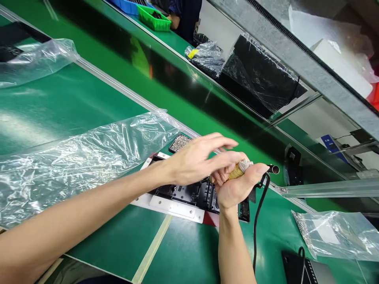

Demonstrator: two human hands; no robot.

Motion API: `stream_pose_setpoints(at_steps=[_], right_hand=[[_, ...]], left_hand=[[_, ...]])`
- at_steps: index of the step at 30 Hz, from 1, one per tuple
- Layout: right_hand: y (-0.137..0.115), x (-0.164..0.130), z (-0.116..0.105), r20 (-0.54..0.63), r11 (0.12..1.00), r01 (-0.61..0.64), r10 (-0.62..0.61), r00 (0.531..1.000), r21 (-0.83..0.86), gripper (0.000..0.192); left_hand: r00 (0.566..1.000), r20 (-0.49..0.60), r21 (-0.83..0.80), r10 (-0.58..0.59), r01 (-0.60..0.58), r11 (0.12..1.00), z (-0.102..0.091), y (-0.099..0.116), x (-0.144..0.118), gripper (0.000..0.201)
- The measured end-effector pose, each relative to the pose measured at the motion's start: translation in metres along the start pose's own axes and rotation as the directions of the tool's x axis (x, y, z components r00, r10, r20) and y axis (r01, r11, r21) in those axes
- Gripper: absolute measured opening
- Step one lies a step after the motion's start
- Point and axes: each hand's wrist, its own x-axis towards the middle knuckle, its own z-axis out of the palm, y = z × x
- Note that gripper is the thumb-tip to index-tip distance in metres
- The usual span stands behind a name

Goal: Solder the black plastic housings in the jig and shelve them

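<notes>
My right hand (233, 191) is wrapped round a corded electric screwdriver (236, 172) with a yellow-taped body and a greyish end. Its working tip is hidden. Above it my left hand (195, 159) reaches across with fingers stretched out, the thumb at the greyish end. Under both hands lies a black plastic housing (183, 192) with parts inside, in a white fixture (174, 207) with screws along its edge. A small black tray of screws (179, 142) sits just behind my left hand. A black cable (259, 221) hangs beside my right forearm.
Clear plastic bags lie at left (89, 154) and right (340, 232). A black device (308, 268) rests at lower right. A metal rail (118, 83) borders the green conveyor. Beyond it are a green bin (154, 17), a wrapped black box (257, 71) and another person (186, 17).
</notes>
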Motion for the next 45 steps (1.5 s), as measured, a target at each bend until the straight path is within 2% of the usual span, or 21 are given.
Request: stream_pose_setpoints(at_steps=[2,5,7,8,11,16,21,24,31,35,41,45], right_hand=[[0.001,-0.001,0.0,-0.02,0.996,0.064,-0.065,0.998,-0.067,0.065],[0.0,0.0,0.0,-0.019,0.981,0.138,-0.142,0.99,-0.133,0.063],[-0.001,0.0,-0.002,-0.057,0.956,0.224,-0.238,0.969,-0.189,0.058],[-0.001,0.0,-0.003,-0.079,0.935,0.274,-0.298,0.951,-0.227,0.054],[0.002,0.0,-0.007,-0.145,0.891,0.34,-0.395,0.907,-0.3,0.045],[0.009,0.001,-0.011,-0.269,0.912,0.314,-0.383,0.884,-0.266,0.052],[0.009,0.008,-0.007,-0.241,0.922,0.316,-0.367,0.899,-0.225,0.055],[0.01,0.01,-0.005,-0.181,0.912,0.352,-0.39,0.903,-0.213,0.052],[0.01,0.011,-0.008,-0.064,0.871,0.365,-0.407,0.911,-0.329,0.049],[0.012,0.012,-0.009,-0.069,0.889,0.351,-0.387,0.92,-0.295,0.049],[0.012,0.014,-0.009,-0.072,0.913,0.366,-0.383,0.921,-0.178,0.051],[0.007,0.013,-0.007,-0.069,0.906,0.384,-0.4,0.914,-0.177,0.051]], left_hand=[[0.997,0.064,-0.198,0.049,-0.035,0.979,0.018,0.003,0.016,0.044],[0.987,0.155,-0.399,0.042,0.024,0.917,0.034,0.002,0.024,0.051],[0.985,0.155,-0.484,0.078,0.007,0.875,0.038,0.002,0.025,0.048],[0.984,0.122,-0.504,0.131,-0.052,0.862,0.039,0.002,0.025,0.044],[0.957,0.043,-0.449,0.288,-0.239,0.861,0.038,0.005,0.027,0.037],[0.964,0.057,-0.376,0.26,-0.221,0.9,0.041,0.003,0.031,0.047],[0.961,-0.014,-0.387,0.275,-0.259,0.885,0.046,-0.004,0.032,0.044],[0.96,-0.047,-0.394,0.277,-0.273,0.878,0.046,-0.006,0.032,0.045],[0.966,-0.028,-0.448,0.255,-0.24,0.861,0.042,-0.005,0.031,0.047],[0.97,-0.023,-0.455,0.241,-0.225,0.861,0.042,-0.005,0.031,0.049],[0.97,0.038,-0.432,0.242,-0.203,0.879,0.041,-0.005,0.031,0.041],[0.969,0.081,-0.41,0.232,-0.18,0.894,0.038,-0.003,0.032,0.046]])
